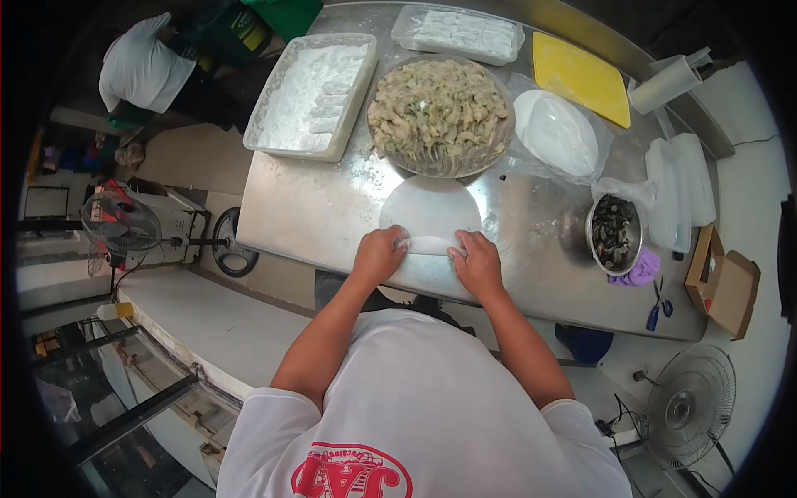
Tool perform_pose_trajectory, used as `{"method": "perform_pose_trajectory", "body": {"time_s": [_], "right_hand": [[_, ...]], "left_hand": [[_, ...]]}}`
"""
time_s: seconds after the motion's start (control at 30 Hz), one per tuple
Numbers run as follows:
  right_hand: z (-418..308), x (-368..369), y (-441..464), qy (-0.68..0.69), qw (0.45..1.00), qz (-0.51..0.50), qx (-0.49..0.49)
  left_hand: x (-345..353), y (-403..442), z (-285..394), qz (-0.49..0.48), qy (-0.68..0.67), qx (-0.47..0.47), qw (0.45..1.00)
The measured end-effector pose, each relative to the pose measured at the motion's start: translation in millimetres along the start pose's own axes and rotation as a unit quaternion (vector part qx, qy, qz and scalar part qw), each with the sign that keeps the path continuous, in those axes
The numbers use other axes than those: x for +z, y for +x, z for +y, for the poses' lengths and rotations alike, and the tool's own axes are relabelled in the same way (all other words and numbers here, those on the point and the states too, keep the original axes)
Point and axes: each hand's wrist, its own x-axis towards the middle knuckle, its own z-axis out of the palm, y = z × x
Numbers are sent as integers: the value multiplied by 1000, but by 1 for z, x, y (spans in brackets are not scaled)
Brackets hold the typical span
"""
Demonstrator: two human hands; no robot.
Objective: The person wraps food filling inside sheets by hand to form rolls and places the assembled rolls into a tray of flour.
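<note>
A thin, round, whitish wrapper lies flat on the steel table near its front edge. Its near side is folded over into a narrow roll. The fingers of my left hand pinch the left end of this roll, while those of my right hand pinch the right end. Whatever the roll encloses is hidden. Just beyond the wrapper sits a large round tray heaped with a pale chopped filling flecked with green. A stack of white round wrappers rests on clear plastic to the right.
Floured rolls lie in a plastic tub at left; another floured tub stands behind. At right are a yellow board, a bowl of dark pieces, a purple cloth, scissors and an open carton. A person bends at upper left.
</note>
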Motion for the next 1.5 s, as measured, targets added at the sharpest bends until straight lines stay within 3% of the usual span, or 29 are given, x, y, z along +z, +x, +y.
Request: {"method": "perform_pose_trajectory", "body": {"time_s": [0.2, 0.5, 0.57, 0.67, 0.77, 0.9, 0.97, 1.03, 1.1, 1.13, 1.2, 1.23, 1.3, 1.5], "right_hand": [[-7, 6, 5, -81, 996, 32, 0], [-16, -1, 15, -78, 996, 15, 49], [-18, 0, 19, -87, 994, 6, 61], [-18, -1, 22, -93, 993, -18, 77], [-18, -8, 26, -117, 990, -41, 72], [-11, -30, 44, -86, 979, -151, 104], [-23, -55, 64, -111, 993, -34, -1], [-47, -87, 102, -181, 980, -24, -82], [-56, -95, 138, -274, 955, -65, -92], [-50, -91, 156, -274, 955, -65, -92], [-36, -75, 193, -282, 935, -216, -27], [-33, -67, 207, -281, 934, -216, -30], [-33, -48, 221, -301, 910, -279, 54], [-49, -35, 211, -303, 902, -302, 49]], "left_hand": [[6, 5, -3, 55, -7, 39, 998], [0, 20, 2, 23, 37, 51, 998], [3, 18, 8, 83, 100, 163, 978], [18, 14, 32, 51, 19, 211, 976], [38, 20, 24, 20, -7, 155, 988], [33, 20, 8, -4, -16, 160, 987], [29, 17, 3, 0, -19, 158, 987], [27, 14, 0, -5, -19, 161, 987], [26, 14, 2, -15, -8, 152, 988], [24, 14, 3, -15, -9, 152, 988], [16, 17, 4, -9, -7, 123, 992], [13, 21, 4, -6, -6, 121, 993], [12, 22, 8, 7, 11, 111, 994], [-1, 18, -9, 2, 7, 79, 997]]}}
